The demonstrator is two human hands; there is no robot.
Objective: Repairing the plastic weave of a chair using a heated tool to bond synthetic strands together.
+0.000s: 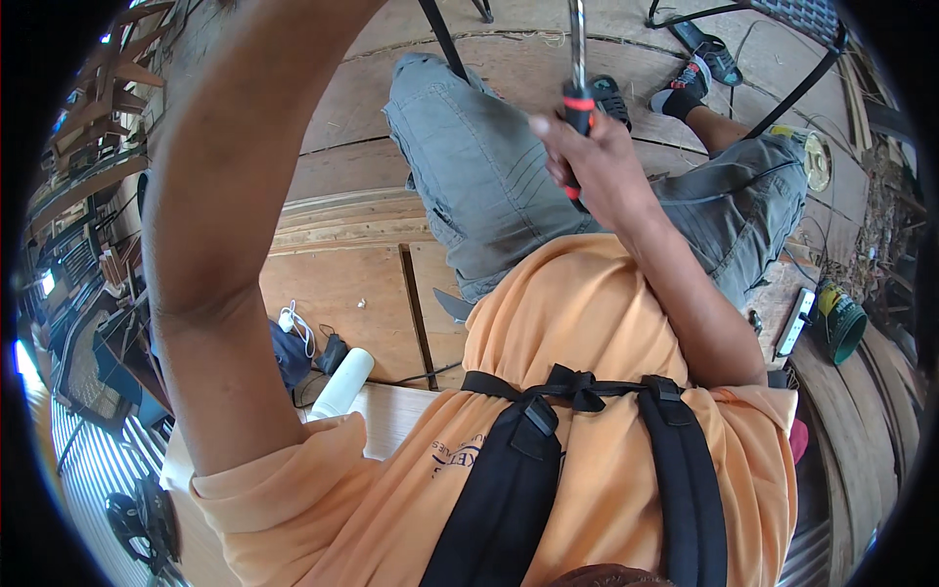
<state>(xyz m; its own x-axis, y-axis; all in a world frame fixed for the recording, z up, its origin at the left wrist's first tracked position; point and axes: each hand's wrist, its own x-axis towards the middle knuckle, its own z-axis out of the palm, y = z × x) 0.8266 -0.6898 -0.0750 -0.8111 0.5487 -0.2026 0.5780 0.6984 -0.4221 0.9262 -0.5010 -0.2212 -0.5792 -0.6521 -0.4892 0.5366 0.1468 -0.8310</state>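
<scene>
A screwdriver (pixel 578 103) with a black and red handle is gripped in my right hand (pixel 608 166), above my lap. Its bright metal shaft points away from me and runs out past the top edge, so the tip is hidden. The fingers wrap round the handle, with the thumb lying along it. My left arm (pixel 230 186) stretches up and forward across the left side, and its hand lies beyond the top edge. Below the screwdriver are my legs in grey trousers (pixel 489 147).
A chair with a woven seat (pixel 797 15) stands far right. Sandals (pixel 719 59) lie on the boards. To the right are a white power strip (pixel 794 323) and a green can (pixel 839 323). A white cylinder (pixel 342 382), cables and a grey pointed blade (pixel 453 304) lie left of me.
</scene>
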